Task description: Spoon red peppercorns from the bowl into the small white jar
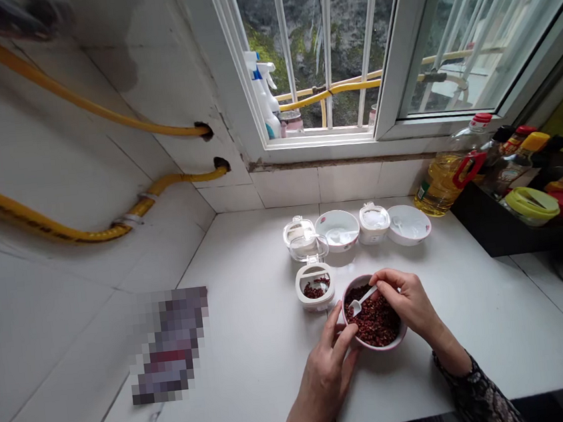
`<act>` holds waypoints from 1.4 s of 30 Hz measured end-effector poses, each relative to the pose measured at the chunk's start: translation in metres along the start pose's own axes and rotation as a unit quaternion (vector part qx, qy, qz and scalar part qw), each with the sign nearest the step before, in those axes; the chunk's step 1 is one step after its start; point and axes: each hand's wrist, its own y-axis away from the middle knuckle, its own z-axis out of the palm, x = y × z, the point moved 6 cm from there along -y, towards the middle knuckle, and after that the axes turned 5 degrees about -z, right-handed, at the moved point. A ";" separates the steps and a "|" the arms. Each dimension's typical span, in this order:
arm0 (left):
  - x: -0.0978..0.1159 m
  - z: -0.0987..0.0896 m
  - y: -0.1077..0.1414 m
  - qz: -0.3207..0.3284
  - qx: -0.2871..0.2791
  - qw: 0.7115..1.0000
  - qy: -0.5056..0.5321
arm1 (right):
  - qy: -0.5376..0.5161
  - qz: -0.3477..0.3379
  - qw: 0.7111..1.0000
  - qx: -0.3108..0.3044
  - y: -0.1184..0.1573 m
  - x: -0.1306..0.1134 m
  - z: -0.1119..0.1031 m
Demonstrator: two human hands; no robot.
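Note:
My right hand (405, 298) pinches the handle of a small white spoon (356, 306) over a round bowl (381, 348). The spoon's head rests on the dark red peppercorns (381, 325) that fill much of this bowl. With fingers and thumb at its left rim, my left hand (330, 361) grips the bowl. Just behind and to the left stands a white seasoning jar (316, 305) with its clear lid (308, 248) flipped up. More of the dark red peppercorns show inside the jar.
Behind are two more seasoning jars (297, 226) (375, 231), a white bowl (339, 244) and another bowl (415, 234) with a small spoon. An oil bottle (434, 185) and a black rack (484, 223) of condiments stand right. A blurred-out object (175, 343) lies left.

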 end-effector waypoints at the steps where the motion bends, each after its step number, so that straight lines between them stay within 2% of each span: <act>1: 0.000 0.000 0.000 0.000 0.000 1.000 0.001 | -0.008 0.007 1.000 0.001 0.000 0.001 0.000; 10: 0.000 -0.001 0.000 0.006 0.007 1.000 -0.006 | -0.144 0.106 0.983 0.025 -0.003 0.014 -0.005; 15: 0.001 -0.001 -0.001 0.006 0.011 1.000 0.004 | -0.168 0.112 0.979 0.028 -0.006 0.018 -0.008; 19: 0.001 -0.001 -0.001 0.006 0.012 1.000 0.003 | -0.172 0.090 0.980 0.049 -0.007 0.015 -0.010; 23: 0.002 -0.002 -0.001 0.014 0.023 1.000 -0.003 | -0.142 0.009 0.986 0.085 -0.005 -0.009 -0.011; 27: 0.003 -0.001 -0.002 0.017 0.025 1.000 0.000 | -0.035 -0.136 0.984 0.108 0.002 -0.045 -0.002; 29: 0.002 0.000 -0.001 0.018 0.023 1.000 0.004 | 0.047 -0.250 0.963 0.088 0.006 -0.062 0.010; 31: 0.001 0.000 -0.001 0.016 0.024 1.000 0.006 | 0.115 -0.351 0.928 0.047 0.011 -0.073 0.024; 33: 0.001 0.000 0.000 0.018 0.027 0.999 0.007 | 0.142 -0.393 0.908 0.026 0.013 -0.076 0.028; 35: 0.001 0.000 0.000 0.019 0.024 1.000 0.006 | 0.140 -0.372 0.916 0.056 0.011 -0.072 0.019; 38: 0.002 0.000 -0.001 0.017 0.021 1.000 0.005 | 0.129 -0.284 0.943 0.116 0.007 -0.058 -0.005; 42: 0.001 0.000 -0.001 0.009 0.011 1.000 0.001 | 0.139 -0.179 0.969 0.097 0.003 -0.033 -0.017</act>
